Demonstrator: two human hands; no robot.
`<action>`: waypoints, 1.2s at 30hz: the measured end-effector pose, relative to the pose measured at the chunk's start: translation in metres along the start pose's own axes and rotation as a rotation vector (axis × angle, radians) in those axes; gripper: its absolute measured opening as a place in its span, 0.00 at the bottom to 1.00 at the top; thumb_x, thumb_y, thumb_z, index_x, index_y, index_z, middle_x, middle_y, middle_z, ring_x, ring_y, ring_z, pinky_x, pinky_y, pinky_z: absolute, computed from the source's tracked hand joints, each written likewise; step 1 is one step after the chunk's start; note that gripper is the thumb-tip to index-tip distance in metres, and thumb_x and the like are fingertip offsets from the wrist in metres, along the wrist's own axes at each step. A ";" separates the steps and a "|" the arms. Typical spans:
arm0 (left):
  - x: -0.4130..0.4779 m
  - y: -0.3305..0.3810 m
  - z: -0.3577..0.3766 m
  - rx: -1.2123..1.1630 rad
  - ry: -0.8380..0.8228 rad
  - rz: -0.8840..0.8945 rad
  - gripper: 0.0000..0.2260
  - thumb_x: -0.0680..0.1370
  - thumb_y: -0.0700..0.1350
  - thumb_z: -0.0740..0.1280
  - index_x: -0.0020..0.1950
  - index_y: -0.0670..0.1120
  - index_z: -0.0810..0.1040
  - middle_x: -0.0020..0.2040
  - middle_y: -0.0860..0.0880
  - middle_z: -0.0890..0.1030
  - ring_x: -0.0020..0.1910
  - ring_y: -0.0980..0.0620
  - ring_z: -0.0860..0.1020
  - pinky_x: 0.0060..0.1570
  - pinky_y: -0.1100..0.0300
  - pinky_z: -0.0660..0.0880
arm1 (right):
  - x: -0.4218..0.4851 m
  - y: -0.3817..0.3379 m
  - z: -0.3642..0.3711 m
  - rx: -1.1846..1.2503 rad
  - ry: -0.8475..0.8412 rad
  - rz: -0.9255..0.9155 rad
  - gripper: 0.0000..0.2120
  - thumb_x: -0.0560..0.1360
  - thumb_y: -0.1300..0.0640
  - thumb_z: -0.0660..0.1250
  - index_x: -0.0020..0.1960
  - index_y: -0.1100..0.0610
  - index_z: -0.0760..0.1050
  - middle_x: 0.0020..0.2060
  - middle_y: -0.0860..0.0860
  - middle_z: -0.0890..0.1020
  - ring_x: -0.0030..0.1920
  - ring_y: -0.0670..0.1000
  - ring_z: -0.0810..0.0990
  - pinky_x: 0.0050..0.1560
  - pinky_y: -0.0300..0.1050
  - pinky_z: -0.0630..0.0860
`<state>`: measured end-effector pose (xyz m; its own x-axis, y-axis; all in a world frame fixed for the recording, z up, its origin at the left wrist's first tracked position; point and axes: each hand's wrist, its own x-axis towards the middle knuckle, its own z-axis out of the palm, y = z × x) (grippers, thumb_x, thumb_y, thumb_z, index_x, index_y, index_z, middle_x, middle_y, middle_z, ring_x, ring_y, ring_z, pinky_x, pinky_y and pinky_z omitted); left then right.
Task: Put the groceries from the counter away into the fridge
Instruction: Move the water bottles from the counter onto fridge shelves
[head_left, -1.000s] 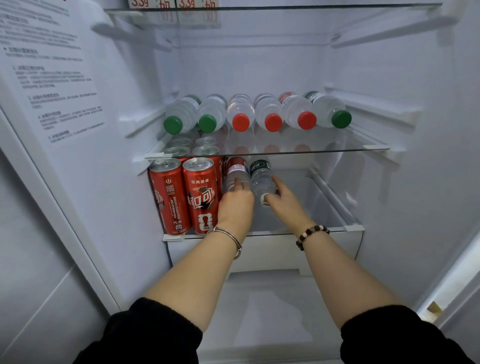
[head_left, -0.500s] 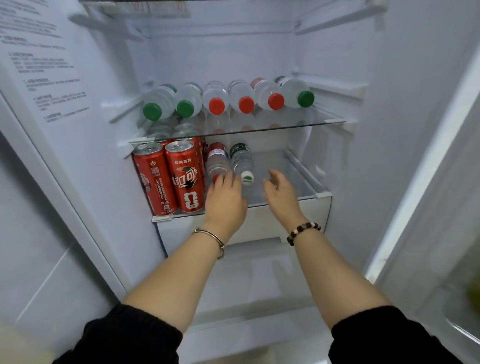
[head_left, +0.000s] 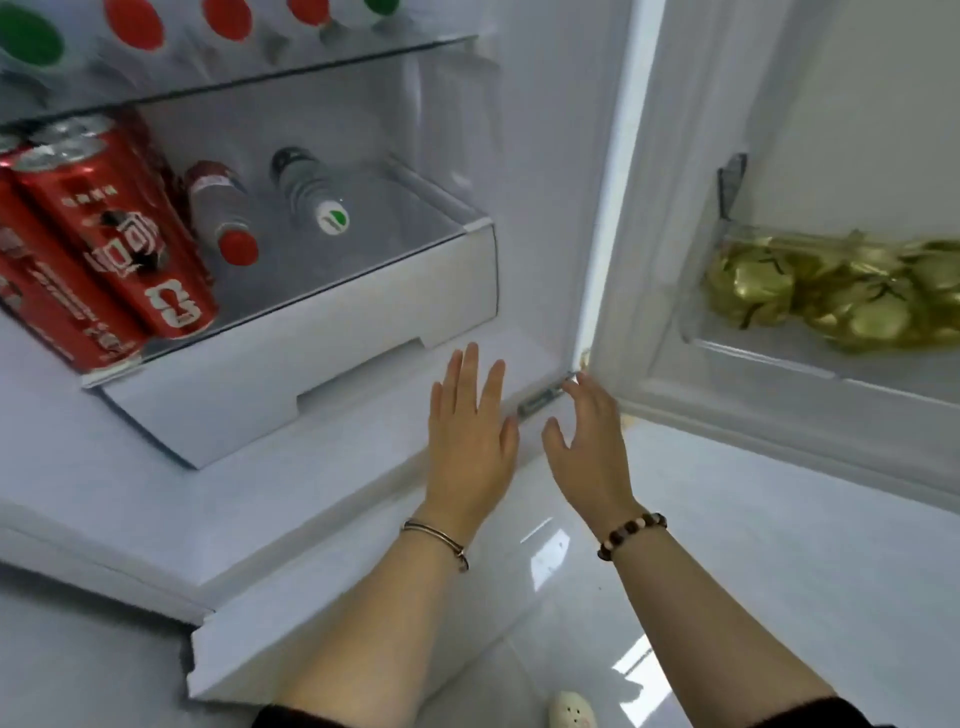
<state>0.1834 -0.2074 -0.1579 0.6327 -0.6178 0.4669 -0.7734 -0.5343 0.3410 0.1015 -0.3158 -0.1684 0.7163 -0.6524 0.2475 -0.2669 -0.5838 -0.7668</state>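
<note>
Since the left hand (head_left: 470, 447), flat with straight fingers, and the right hand (head_left: 587, 447), loosely spread, are hovering empty below the glass shelf (head_left: 405, 236), this load looks stowed. Two clear plastic bottles (head_left: 311, 192) are lying caps-forward at the shelf's middle, probably to fit the low gap, beside upright glossy red cans (head_left: 119, 234) crowding its left edge.

The top edge cuts off the bottles (head_left: 228, 18) so only blurry caps (head_left: 28, 36) show, the left edge cuts the blurry red cans (head_left: 114, 234), the right edge cuts the shiny gold things (head_left: 831, 291), and the small white thing (head_left: 571, 713) at the bottom is half hidden.
</note>
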 end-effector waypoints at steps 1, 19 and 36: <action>-0.006 0.008 0.010 -0.037 -0.046 0.014 0.23 0.79 0.45 0.61 0.74 0.44 0.62 0.76 0.41 0.57 0.75 0.42 0.54 0.72 0.45 0.54 | -0.009 0.012 -0.009 -0.038 0.031 0.044 0.22 0.78 0.58 0.61 0.71 0.57 0.64 0.73 0.51 0.62 0.73 0.48 0.56 0.68 0.34 0.52; -0.101 0.359 0.115 -0.325 -0.600 0.680 0.25 0.81 0.49 0.59 0.76 0.45 0.56 0.77 0.44 0.51 0.76 0.47 0.53 0.73 0.52 0.54 | -0.221 0.171 -0.294 -0.283 0.606 0.667 0.23 0.77 0.57 0.60 0.70 0.59 0.64 0.69 0.53 0.67 0.71 0.52 0.61 0.72 0.49 0.58; -0.336 0.763 0.142 -0.666 -0.812 1.335 0.27 0.81 0.51 0.59 0.77 0.46 0.55 0.77 0.44 0.51 0.76 0.46 0.53 0.74 0.51 0.53 | -0.544 0.282 -0.575 -0.536 1.145 1.125 0.23 0.76 0.58 0.62 0.70 0.61 0.65 0.70 0.56 0.66 0.72 0.54 0.59 0.73 0.50 0.57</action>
<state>-0.6144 -0.4892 -0.1701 -0.7325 -0.6310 0.2556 -0.4920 0.7501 0.4419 -0.7343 -0.4028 -0.1786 -0.7034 -0.6779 0.2136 -0.6272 0.4505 -0.6354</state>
